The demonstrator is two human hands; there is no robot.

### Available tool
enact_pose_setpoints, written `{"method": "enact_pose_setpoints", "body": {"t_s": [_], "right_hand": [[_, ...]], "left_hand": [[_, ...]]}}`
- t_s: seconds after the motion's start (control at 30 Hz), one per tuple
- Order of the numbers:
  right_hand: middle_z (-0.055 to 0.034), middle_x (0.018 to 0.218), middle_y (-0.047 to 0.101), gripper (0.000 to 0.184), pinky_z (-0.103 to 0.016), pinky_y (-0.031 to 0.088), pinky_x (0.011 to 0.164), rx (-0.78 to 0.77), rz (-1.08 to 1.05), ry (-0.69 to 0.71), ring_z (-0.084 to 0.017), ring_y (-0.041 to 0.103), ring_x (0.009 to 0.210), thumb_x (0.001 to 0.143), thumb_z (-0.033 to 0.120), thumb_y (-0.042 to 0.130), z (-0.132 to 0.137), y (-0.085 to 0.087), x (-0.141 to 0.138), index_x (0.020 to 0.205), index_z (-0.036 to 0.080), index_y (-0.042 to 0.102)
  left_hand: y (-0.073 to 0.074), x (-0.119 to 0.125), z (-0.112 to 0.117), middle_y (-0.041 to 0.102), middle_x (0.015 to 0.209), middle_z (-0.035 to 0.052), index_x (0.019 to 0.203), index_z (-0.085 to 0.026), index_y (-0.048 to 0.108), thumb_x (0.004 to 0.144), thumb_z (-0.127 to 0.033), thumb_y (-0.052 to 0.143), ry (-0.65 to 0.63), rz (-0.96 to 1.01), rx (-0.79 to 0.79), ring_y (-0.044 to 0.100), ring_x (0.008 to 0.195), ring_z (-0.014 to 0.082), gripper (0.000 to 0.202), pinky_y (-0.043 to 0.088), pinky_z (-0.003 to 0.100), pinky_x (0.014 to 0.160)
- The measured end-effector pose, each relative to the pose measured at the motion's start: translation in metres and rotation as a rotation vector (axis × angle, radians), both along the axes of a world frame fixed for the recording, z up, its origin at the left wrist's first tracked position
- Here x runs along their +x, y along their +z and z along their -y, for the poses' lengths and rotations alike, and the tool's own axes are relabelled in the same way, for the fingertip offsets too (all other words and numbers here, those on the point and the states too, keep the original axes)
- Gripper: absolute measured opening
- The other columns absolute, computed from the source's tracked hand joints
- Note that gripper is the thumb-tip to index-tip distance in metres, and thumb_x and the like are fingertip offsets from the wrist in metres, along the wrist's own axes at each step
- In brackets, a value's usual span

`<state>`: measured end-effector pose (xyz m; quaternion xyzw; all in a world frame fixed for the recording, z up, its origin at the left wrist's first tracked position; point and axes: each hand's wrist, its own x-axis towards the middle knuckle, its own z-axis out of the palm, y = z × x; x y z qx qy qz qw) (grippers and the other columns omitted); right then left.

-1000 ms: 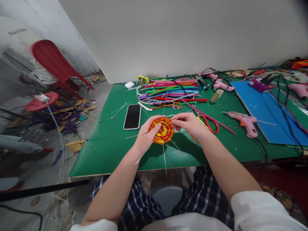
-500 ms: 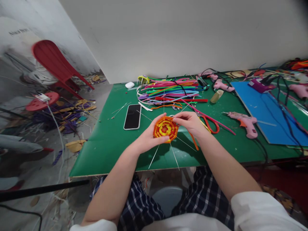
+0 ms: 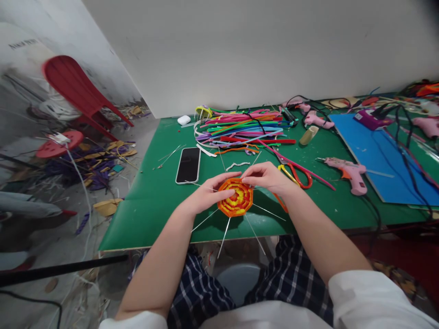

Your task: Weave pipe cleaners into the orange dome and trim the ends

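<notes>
An orange, red and yellow woven disc (image 3: 240, 203) with thin wire spokes fanning out from its rim is held above the table's front edge. My left hand (image 3: 209, 194) grips its left side, thumb across the front face and fingers behind. At the upper right rim my right hand (image 3: 262, 177) is closed, fingertips pinching an orange pipe cleaner (image 3: 280, 202) whose loose end hangs below the palm. A short white twisted strip (image 3: 238, 165) lies on the table just beyond the disc.
Behind lies a pile of coloured pipe cleaners (image 3: 243, 128). A phone (image 3: 188, 165) is to the left; orange-handled scissors (image 3: 302, 176), a pink glue gun (image 3: 350, 173) and a blue board (image 3: 370, 155) are to the right. A red chair (image 3: 73, 91) stands at far left.
The disc has turned and come slightly nearer to me, its spokes now pointing in different directions. My left thumb lies higher on its face. The white strip has come into fuller view.
</notes>
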<state>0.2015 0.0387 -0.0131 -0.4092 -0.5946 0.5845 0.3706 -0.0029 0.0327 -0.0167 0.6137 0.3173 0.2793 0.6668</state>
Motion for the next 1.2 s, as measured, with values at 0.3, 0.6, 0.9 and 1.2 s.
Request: {"method": "enact_pose_setpoints", "body": {"t_s": [0.3,0.6,0.9,1.2], "right_hand": [[-0.0009,0.063,0.061,0.028,-0.019,0.036,0.040,0.052,0.210,0.079,-0.005,0.043,0.046,0.066,0.036,0.063,0.000,0.007,0.006,0.083,0.013,0.068],[-0.0028,0.099,0.064,0.038,-0.024,0.042,0.066,0.209,0.544,0.511,-0.014,0.056,0.080,0.078,0.035,0.050,-0.001,0.020,0.038,0.115,0.024,0.056],[-0.0040,0.069,0.059,0.019,-0.028,0.025,0.052,0.621,1.395,0.088,-0.017,0.055,0.066,0.079,0.017,0.047,0.041,0.045,-0.005,0.076,0.019,0.065],[-0.0049,0.074,0.058,0.013,-0.030,0.026,0.058,0.746,1.414,0.028,-0.019,0.053,0.072,0.077,0.009,0.046,0.046,0.042,-0.020,0.076,0.016,0.058]], "left_hand": [[-0.010,0.014,0.003,0.062,0.109,0.0060,0.109,-0.019,0.059,0.079,-0.035,0.051,0.152,-0.103,0.095,0.056,0.098,0.0205,0.035,0.043,0.031,0.084],[-0.011,0.018,0.008,0.065,0.096,0.0045,0.101,-0.019,0.062,0.078,-0.036,0.049,0.082,-0.216,0.070,0.058,0.085,0.0172,0.031,0.045,0.028,0.074],[-0.019,0.024,0.008,0.064,0.082,0.0024,0.087,-0.016,0.062,0.076,-0.037,0.052,0.252,-0.174,-0.002,0.058,0.075,0.0148,0.025,0.045,0.025,0.068],[-0.018,0.025,0.004,0.063,0.080,0.0020,0.083,-0.015,0.061,0.074,-0.034,0.054,0.378,-0.144,-0.002,0.057,0.076,0.0151,0.022,0.045,0.026,0.070]]}}
